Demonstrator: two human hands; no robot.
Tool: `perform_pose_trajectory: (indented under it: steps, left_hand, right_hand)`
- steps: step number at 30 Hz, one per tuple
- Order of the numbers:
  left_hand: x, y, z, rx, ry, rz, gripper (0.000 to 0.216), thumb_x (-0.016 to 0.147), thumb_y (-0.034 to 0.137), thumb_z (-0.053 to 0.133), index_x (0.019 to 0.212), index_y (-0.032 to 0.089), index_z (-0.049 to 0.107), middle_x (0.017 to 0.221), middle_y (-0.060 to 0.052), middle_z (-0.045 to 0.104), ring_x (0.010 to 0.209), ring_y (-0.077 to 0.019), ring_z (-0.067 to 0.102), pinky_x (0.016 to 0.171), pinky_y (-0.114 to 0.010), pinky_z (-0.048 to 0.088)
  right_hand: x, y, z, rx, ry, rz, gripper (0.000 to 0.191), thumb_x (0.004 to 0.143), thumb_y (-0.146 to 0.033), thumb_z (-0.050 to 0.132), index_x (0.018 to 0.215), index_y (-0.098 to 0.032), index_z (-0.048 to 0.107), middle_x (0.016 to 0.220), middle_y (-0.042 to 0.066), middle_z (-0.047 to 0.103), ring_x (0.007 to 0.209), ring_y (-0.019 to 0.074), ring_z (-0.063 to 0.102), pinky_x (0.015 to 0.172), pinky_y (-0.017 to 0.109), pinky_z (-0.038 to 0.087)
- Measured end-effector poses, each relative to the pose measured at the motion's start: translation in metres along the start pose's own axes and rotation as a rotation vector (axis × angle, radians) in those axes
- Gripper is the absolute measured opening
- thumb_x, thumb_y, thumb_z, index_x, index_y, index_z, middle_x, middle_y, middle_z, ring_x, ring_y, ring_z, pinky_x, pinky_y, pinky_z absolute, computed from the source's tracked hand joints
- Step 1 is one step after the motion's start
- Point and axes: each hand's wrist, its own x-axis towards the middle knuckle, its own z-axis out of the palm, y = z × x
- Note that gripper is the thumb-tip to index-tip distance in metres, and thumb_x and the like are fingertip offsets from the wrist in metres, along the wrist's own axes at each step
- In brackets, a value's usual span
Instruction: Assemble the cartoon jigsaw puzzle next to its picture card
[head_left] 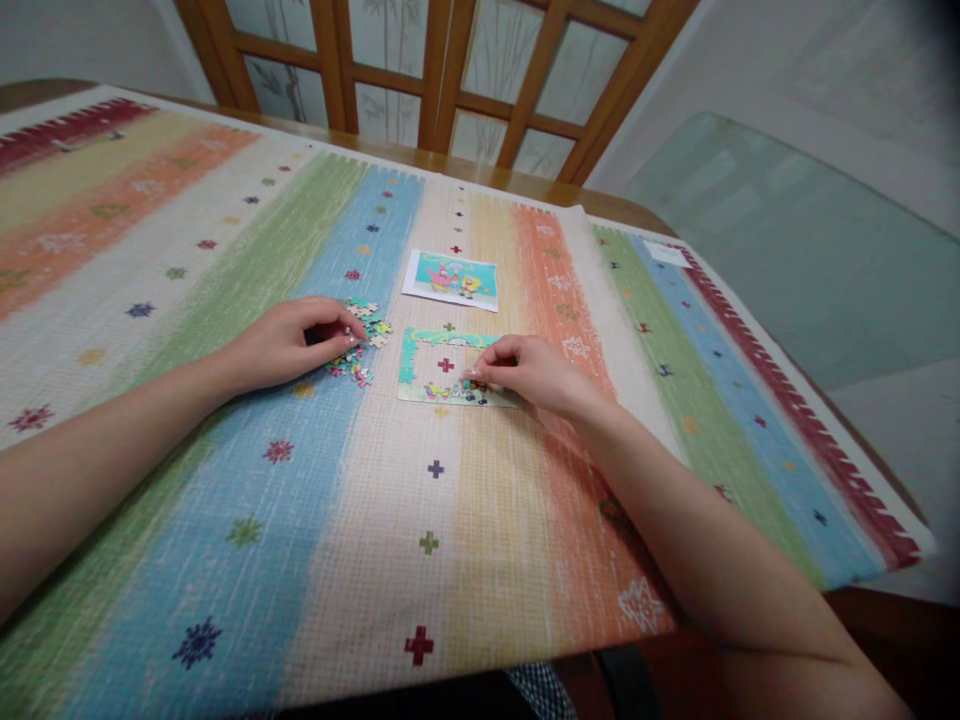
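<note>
Puzzle (407,358) lies partly joined on striped tablecloth (390,500) over tabletop (480,172) — border pieces laid out, cloth showing in middle. Left hand (296,340) at loose pieces (375,326) left of puzzle, thumb and fingers narrow; cannot tell whether piece is held. Right hand (536,370) over puzzle's right side — fingertips pinched, grip contents unclear. Picture card (455,278) lies just beyond puzzle.

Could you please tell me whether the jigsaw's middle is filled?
Not filled: the red cross on the tablecloth shows inside the jigsaw border.
</note>
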Motion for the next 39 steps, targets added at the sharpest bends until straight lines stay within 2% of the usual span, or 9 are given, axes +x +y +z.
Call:
perform_pose_trajectory:
  steps: [3, 13, 19, 39]
  left_hand:
    - [0.0, 0.0, 0.0, -0.005, 0.005, -0.007, 0.032, 0.096, 0.048, 0.062, 0.101, 0.019, 0.076, 0.089, -0.005, 0.071, 0.076, -0.0176, 0.061, 0.07, -0.029, 0.045]
    - [0.0, -0.002, 0.0, -0.011, -0.002, -0.018, 0.035, 0.096, 0.05, 0.063, 0.102, 0.019, 0.077, 0.089, -0.005, 0.071, 0.077, -0.0181, 0.061, 0.072, -0.029, 0.046]
    - [0.0, -0.001, 0.0, -0.008, -0.01, -0.019, 0.036, 0.097, 0.051, 0.063, 0.103, 0.018, 0.076, 0.089, -0.005, 0.071, 0.077, -0.018, 0.062, 0.072, -0.029, 0.047]
    - [-0.001, -0.001, -0.001, 0.0, -0.034, -0.032, 0.037, 0.097, 0.052, 0.061, 0.104, 0.019, 0.075, 0.091, -0.005, 0.071, 0.079, -0.0186, 0.063, 0.074, -0.03, 0.048]
  right_hand:
    - [-0.001, -0.002, 0.001, -0.002, 0.008, 0.003, 0.034, 0.08, -0.051, 0.082, 0.07, -0.021, 0.071, 0.068, 0.002, 0.067, 0.063, 0.0143, 0.055, 0.062, 0.032, 0.041]
    - [0.003, 0.003, 0.006, -0.103, 0.095, -0.08, 0.034, 0.083, -0.051, 0.083, 0.073, -0.02, 0.072, 0.081, 0.004, 0.066, 0.072, 0.0162, 0.059, 0.068, 0.034, 0.046]
    - [0.006, 0.008, 0.009, -0.082, 0.126, -0.094, 0.035, 0.082, -0.05, 0.085, 0.071, -0.019, 0.072, 0.084, 0.005, 0.066, 0.074, 0.0169, 0.061, 0.069, 0.035, 0.047]
    - [0.009, 0.017, 0.011, -0.046, 0.12, -0.117, 0.04, 0.08, -0.058, 0.083, 0.075, -0.02, 0.073, 0.083, 0.005, 0.069, 0.075, 0.0179, 0.06, 0.067, 0.034, 0.045]
